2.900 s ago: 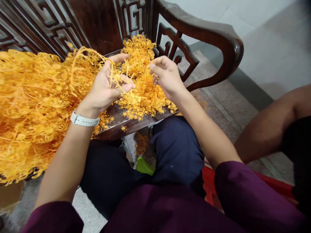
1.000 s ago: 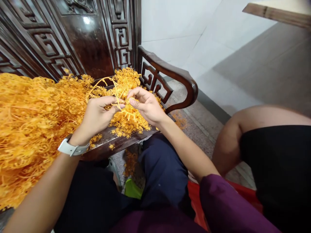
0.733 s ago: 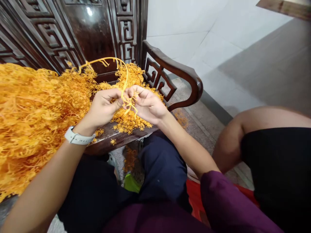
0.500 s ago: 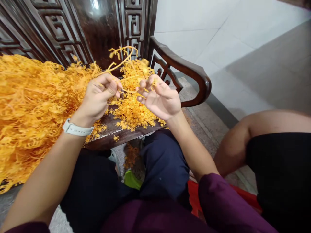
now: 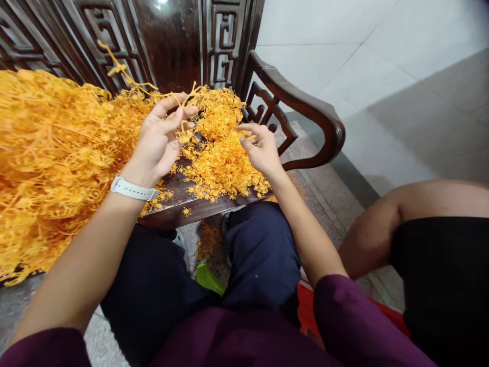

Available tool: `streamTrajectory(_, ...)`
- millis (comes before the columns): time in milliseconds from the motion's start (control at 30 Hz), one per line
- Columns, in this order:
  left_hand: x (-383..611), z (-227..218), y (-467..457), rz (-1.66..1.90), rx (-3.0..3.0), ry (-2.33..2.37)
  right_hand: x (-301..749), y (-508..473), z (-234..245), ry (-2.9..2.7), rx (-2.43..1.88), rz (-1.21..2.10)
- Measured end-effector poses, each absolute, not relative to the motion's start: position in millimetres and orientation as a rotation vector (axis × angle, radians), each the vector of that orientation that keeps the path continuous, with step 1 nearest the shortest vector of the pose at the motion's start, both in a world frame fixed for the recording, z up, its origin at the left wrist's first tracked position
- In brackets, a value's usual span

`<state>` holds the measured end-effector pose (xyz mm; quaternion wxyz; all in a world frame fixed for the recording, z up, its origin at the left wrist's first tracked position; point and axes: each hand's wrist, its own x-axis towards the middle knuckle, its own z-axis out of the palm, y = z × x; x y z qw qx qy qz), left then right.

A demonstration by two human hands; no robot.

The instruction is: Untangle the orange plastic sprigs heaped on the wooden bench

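Observation:
My left hand (image 5: 158,140) pinches a thin orange plastic strand (image 5: 126,76) between thumb and fingers; the strand trails up and left over a big heap of orange strands (image 5: 49,153). My right hand (image 5: 260,148) hovers with curled fingers over a smaller pile of small orange star-like pieces (image 5: 217,163) on the dark wooden seat (image 5: 179,211). A bit of orange shows between its fingertips. A white watch (image 5: 132,188) is on my left wrist.
The carved wooden armrest (image 5: 305,109) curves to the right of the pile, with the carved backrest (image 5: 171,35) behind. Another person's bare knee (image 5: 382,224) is at the right. Orange bits lie on the floor (image 5: 206,244) between my legs, near a green shoe (image 5: 208,279).
My hands have parted. The left hand has swung the strand left toward the big heap. The right hand has dropped down to the small pile.

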<state>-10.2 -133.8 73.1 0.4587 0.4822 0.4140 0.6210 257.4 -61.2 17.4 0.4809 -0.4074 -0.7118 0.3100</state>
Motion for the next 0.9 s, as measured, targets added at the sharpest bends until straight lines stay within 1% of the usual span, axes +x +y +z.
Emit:
streamTrajectory(100, -9.6, 75.0, -136.1, 1.533, 1.174, 1.006, 258.0, -63.8, 18.0, -1.843, -1.0, 0.665)
streamTrajectory(167, -7.2, 75.7, -137.5, 1.542, 1.178, 0.998, 252.5, -75.0, 28.8, -1.862, -0.939, 0.685)
streamTrajectory(300, 4.8, 75.3, -140.7, 1.535, 1.151, 0.919, 230.4, -109.9, 60.0, -1.888, -0.744, 0.891)
streamTrajectory(400, 17.4, 75.5, -144.6, 1.521, 1.133, 0.882, 213.8, -127.2, 71.2, -1.861, -0.642, 1.087)
streamTrajectory(600, 20.1, 78.3, -150.5, 1.534, 1.138, 0.986, 205.8, -124.5, 64.9, -1.81, -0.501, 1.272)
streamTrajectory(767, 10.3, 72.0, -149.3, 1.494, 1.23, 0.962, 210.3, -121.7, 66.1, -1.78, -0.4, 1.458)
streamTrajectory(900, 15.4, 69.2, -148.9, 1.483, 1.182, 0.913, 210.1, -122.5, 67.6, -1.759, -0.298, 1.493)
